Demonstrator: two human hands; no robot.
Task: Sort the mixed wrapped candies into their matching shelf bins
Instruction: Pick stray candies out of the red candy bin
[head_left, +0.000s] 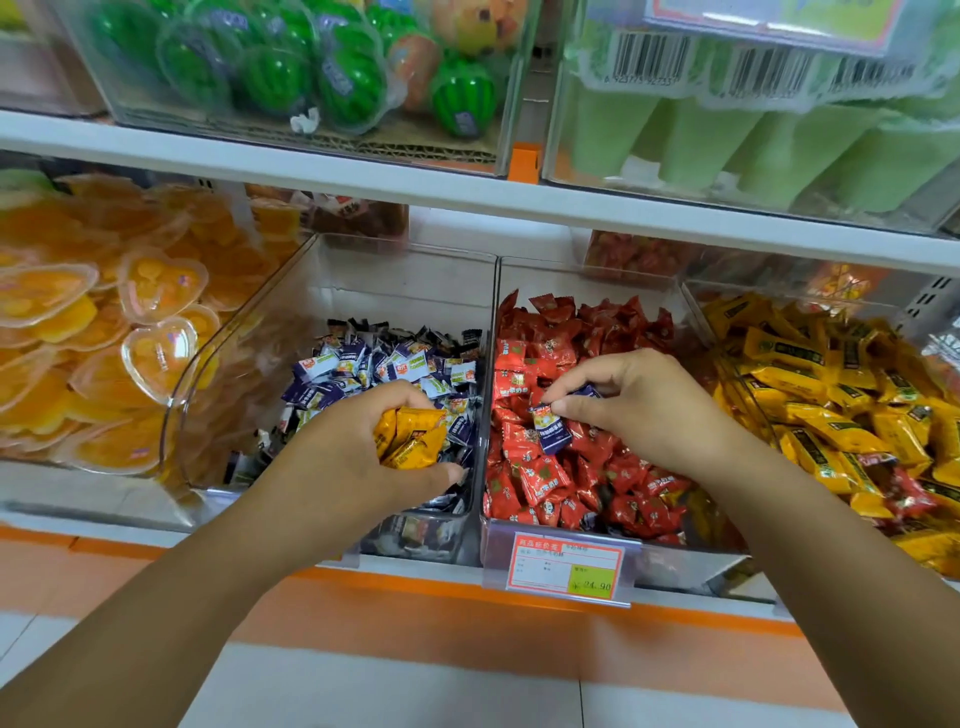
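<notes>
- Shop shelf (363, 179), white, with an orange front strip; clear plastic bins stand side by side on the lower level.
- Left bin (405, 280): purple-and-white candies (363, 364), loose heap.
- Middle bin (675, 566): red candies (550, 483). A price tag (566, 569) is clipped to its near wall.
- Right bin (698, 317): yellow candies (831, 410), with a stray red wrapper (906, 496) lying among them at the near right.
- Far left of the bins: heart-shaped cups (156, 291) with orange filling, piled.
- Upper level: watermelon-shaped sweets (462, 96) on the left, pale green tubes (691, 140) on the right.
- Left hand (363, 452): over the near part of the left bin, fingers curled round a held bunch of yellow wrappers (410, 436). Their long axes run roughly left to right, and the free ends stick out to the right, toward the middle bin.
- Right hand (639, 400): over the middle bin, above the red heap. Thumb and forefinger pinch the top crimp of one purple candy (553, 428).
- That purple candy hangs from the fingertips, its long axis running far to near in the view and leaning slightly right. The pinched end is far, the free end points near, and the printed face is toward the camera. It overlaps the red candies below; I cannot tell whether it touches them.
- A second dark purple wrapper (587, 391) shows between the curled fingers of the right hand, mostly hidden.
- Hands are apart, one each side of the wall between the left and middle bins.
</notes>
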